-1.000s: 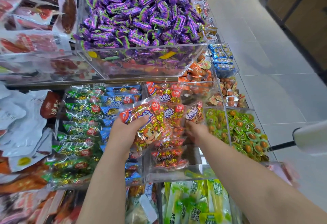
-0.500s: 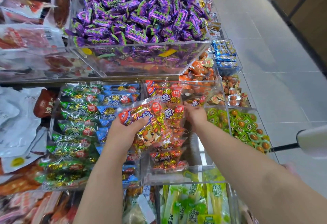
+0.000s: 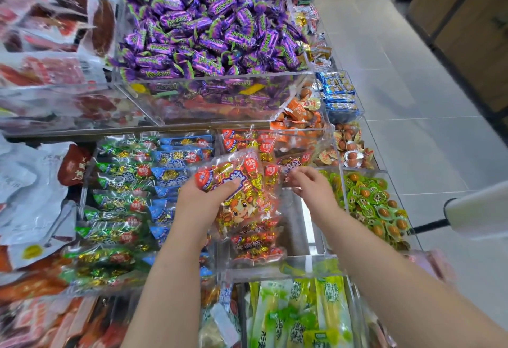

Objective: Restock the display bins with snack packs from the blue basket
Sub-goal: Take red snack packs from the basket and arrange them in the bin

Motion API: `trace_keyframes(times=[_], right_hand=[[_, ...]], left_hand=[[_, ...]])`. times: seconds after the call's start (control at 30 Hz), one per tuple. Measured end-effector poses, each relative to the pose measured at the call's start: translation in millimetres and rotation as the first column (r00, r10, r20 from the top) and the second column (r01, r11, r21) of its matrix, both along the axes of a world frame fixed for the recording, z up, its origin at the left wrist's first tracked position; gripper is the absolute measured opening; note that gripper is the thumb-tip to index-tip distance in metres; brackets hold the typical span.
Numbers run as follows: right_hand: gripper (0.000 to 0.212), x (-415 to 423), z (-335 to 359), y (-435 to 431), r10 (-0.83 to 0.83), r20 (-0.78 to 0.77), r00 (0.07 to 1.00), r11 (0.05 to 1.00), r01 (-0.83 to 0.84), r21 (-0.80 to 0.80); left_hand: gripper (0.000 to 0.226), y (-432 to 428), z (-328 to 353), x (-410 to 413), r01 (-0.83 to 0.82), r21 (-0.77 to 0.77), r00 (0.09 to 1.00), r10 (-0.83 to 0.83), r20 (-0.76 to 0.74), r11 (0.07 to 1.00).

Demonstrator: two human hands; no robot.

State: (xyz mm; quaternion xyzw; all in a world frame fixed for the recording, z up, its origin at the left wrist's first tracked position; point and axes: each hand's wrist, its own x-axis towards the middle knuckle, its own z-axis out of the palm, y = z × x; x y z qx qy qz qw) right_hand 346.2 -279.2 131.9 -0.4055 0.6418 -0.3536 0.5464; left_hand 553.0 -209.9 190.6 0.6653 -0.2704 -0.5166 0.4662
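A person's left hand (image 3: 196, 204) grasps a red snack pack (image 3: 243, 206) printed with a cartoon animal, held just above the clear acrylic bin (image 3: 275, 268) at frame centre, where stacked red packs (image 3: 255, 243) lie. At the pack's 2 o'clock, the right hand (image 3: 310, 185) curls its fingers against another red pack (image 3: 292, 163); whether it grips cannot be told. Purple candies (image 3: 209, 29) heap at 12 o'clock, and green snack packs (image 3: 118, 204) lie at 9 o'clock.

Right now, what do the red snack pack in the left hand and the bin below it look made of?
Red snack pack: glossy clear plastic film, crinkled with glare; foil-like pieces show through. Display bin: rigid clear plastic, probably acrylic; see-through walls, bright edges.
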Motion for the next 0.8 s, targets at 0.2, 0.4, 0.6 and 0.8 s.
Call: trace_keyframes(times=[0.2, 0.4, 0.6, 0.8], right_hand=[[0.042, -8.9, 46.6, 39.8, 0.411, 0.137, 0.901, 0.911, -0.409, -0.047], [0.053, -28.3, 67.6, 45.5, 0.307, -0.027, 0.951, 0.951, -0.308, -0.027], [0.052, -59.4, 94.3, 49.6, 0.322, 0.111, 0.940, 0.945, -0.311, -0.107], [0.109, -50.8, 100.8, 59.8, 0.279, -0.226, 0.933, 0.939, -0.314, -0.138]], left_hand=[[0.043, -4.6, 7.4, -30.6, 0.108, -0.043, 0.994, -0.106, 0.037, 0.993], [0.058, 0.7, 9.2, -45.5, 0.104, -0.048, 0.994, -0.103, 0.022, 0.993], [0.038, 7.5, 15.7, -41.0, 0.127, -0.094, 0.984, -0.138, -0.114, 0.987], [0.024, 13.0, 19.4, -42.4, 0.244, -0.128, 0.970, -0.238, 0.057, 0.961]])
